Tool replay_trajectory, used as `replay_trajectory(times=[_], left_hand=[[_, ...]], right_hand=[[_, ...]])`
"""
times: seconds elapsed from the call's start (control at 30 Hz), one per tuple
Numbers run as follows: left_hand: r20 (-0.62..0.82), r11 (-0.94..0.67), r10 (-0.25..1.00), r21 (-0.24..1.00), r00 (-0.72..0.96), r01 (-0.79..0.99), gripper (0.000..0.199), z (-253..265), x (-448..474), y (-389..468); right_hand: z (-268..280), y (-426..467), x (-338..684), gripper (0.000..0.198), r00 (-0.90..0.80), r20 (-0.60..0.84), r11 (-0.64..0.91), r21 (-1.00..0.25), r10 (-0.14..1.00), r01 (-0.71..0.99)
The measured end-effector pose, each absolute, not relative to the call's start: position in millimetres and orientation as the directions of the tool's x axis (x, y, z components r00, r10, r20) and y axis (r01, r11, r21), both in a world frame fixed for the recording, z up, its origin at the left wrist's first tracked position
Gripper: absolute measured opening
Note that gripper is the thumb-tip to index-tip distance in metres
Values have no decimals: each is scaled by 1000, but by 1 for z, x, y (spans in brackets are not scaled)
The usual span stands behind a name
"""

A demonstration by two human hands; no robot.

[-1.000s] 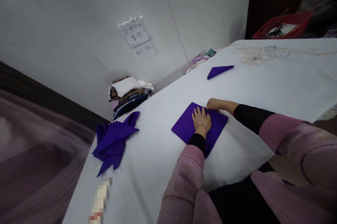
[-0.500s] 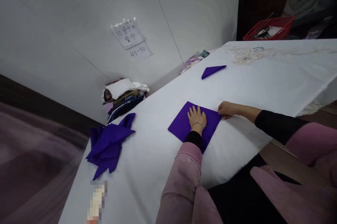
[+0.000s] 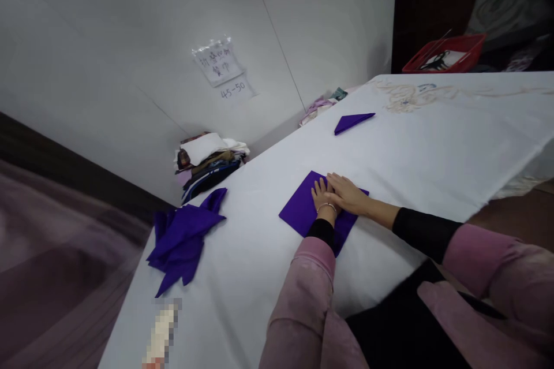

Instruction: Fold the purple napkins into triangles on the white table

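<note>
A purple cloth napkin [image 3: 297, 211] lies folded into a flat square on the white tablecloth [image 3: 251, 276]. My left hand [image 3: 322, 196] presses on its middle, fingers spread. Palm down, my right hand [image 3: 347, 193] rests beside and partly over the left, its fingers stretched out across the cloth. The napkin's right corner sticks out past the right hand, and the hands and left sleeve cover part of it. Farther back lies a small purple folded triangle [image 3: 352, 122]. To the left sits a loose heap of purple napkins [image 3: 184, 242].
Against the wall stands a pile of folded clothes [image 3: 212, 164], with more fabric [image 3: 320, 108] farther along. A red basket [image 3: 470, 48] with black-handled scissors is beyond the far table edge. Paper signs [image 3: 220, 63] hang on the wall. A pixelated patch [image 3: 162, 334] covers something at lower left.
My right hand has let go of the napkin's right corner and moved left, laying flat beside my left hand. The left hand stays on the napkin. The view has shifted slightly.
</note>
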State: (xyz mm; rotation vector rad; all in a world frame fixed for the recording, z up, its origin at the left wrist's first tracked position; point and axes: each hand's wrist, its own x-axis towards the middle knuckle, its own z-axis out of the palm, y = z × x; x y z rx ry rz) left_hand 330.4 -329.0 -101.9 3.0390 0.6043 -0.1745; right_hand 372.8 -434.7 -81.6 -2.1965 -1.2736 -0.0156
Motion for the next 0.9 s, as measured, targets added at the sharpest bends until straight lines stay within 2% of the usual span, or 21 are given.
replay_trajectory(times=[0.1, 0.2, 0.33, 0.5, 0.73, 0.9], left_hand=[[-108, -901, 423, 54, 900, 430, 58, -105, 331, -328], [-68, -885, 445, 119, 893, 450, 58, -107, 331, -331], [-52, -882, 441, 160, 896, 444, 59, -106, 331, -335], [-111, -893, 384, 207, 916, 400, 63, -98, 322, -310], [-144, -806, 563, 119, 814, 579, 79, -94, 271, -234], [-133, -792, 583, 127, 801, 598, 81, -98, 265, -221]], right_hand=[[-105, -429, 376, 73, 572, 146, -463, -445, 807, 766], [-121, -441, 383, 74, 596, 89, -529, -370, 798, 764], [-130, -451, 387, 71, 577, 93, -534, -285, 811, 796], [-142, -451, 389, 77, 563, 160, -522, -236, 811, 820], [-146, -453, 388, 86, 541, 233, -515, -170, 808, 841], [-142, -452, 386, 87, 552, 198, -521, -189, 810, 833]])
